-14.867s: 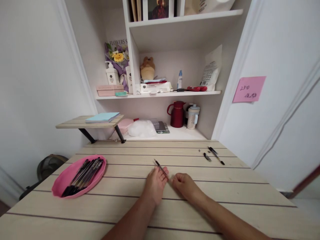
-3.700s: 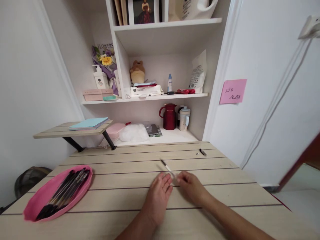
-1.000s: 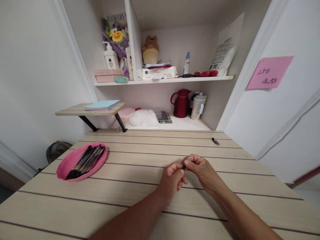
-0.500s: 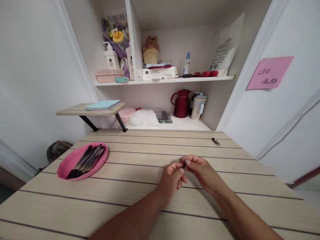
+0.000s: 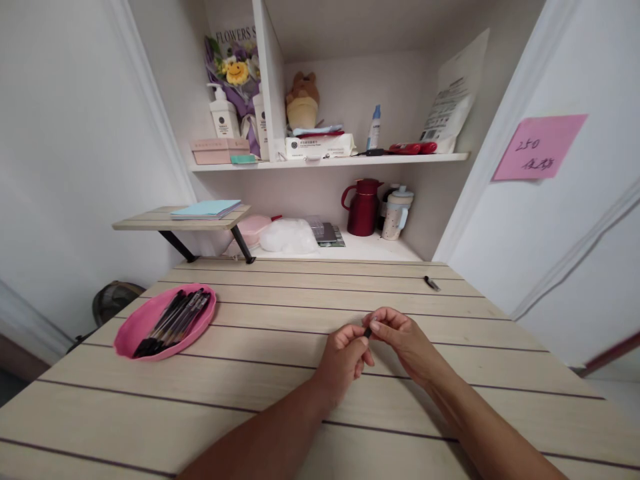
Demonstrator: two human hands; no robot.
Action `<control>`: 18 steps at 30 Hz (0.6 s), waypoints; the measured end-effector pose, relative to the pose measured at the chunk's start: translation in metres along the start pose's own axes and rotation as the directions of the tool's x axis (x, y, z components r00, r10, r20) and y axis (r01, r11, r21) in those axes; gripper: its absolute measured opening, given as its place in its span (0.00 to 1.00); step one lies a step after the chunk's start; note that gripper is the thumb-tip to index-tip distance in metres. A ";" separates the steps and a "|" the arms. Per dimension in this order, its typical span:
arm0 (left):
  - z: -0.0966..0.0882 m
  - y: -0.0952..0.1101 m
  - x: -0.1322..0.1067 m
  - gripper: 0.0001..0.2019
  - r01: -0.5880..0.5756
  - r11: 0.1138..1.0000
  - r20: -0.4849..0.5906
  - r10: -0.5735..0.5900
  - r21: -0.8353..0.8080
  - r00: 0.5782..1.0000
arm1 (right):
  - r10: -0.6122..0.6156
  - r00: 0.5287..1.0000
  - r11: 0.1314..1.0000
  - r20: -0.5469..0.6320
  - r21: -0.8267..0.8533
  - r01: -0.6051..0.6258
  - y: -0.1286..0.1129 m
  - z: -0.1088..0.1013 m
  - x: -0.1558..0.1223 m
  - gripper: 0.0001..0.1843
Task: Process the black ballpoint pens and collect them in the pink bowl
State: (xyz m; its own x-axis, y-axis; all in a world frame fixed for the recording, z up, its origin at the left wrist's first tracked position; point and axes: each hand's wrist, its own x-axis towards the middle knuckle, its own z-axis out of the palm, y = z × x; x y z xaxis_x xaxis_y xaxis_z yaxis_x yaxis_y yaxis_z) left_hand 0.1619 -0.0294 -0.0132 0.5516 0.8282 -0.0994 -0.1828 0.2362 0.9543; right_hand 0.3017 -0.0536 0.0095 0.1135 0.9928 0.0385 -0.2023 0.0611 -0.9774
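Over the middle of the table, my left hand is closed, thumb and forefinger pinching a small black piece with a paler tip. My right hand grips the pale tip end of the same piece between thumb and fingertips. The two hands nearly touch, and the fingers hide much of the piece, so its exact kind is unclear. Farther back on the right lies a small black-and-silver object, apart from both hands.
On the left of the table is a pink tray holding several dark pens. Behind it stands a small raised shelf with blue paper. A dark red jug and a speckled cup stand in the cabinet.
My right fingers have shifted very slightly at the tip of the black piece, and less of its pale end shows. Everything else looks the same.
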 end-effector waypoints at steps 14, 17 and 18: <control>-0.001 0.001 0.001 0.11 0.009 1.000 -0.011 -0.009 -0.006 1.000 | 0.033 0.997 0.999 0.073 0.012 -0.034 -0.003 0.001 0.001 0.15; -0.001 0.001 0.001 0.11 0.009 1.000 -0.009 -0.009 -0.011 1.000 | 0.060 0.978 0.997 0.199 -0.054 -0.050 -0.008 -0.005 0.006 0.15; -0.001 0.001 0.002 0.12 0.011 1.000 -0.008 -0.011 -0.016 1.000 | 0.090 0.964 0.993 0.252 -0.101 -0.066 -0.011 -0.011 0.012 0.17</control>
State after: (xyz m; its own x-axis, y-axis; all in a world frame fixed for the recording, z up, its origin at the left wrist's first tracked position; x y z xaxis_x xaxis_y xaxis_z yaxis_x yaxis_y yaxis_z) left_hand 0.1618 -0.0275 -0.0130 0.5469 0.8297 -0.1120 -0.1897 0.2532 0.9486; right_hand 0.3162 -0.0436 0.0180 -0.1537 0.9881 0.0016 -0.1105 -0.0156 -0.9938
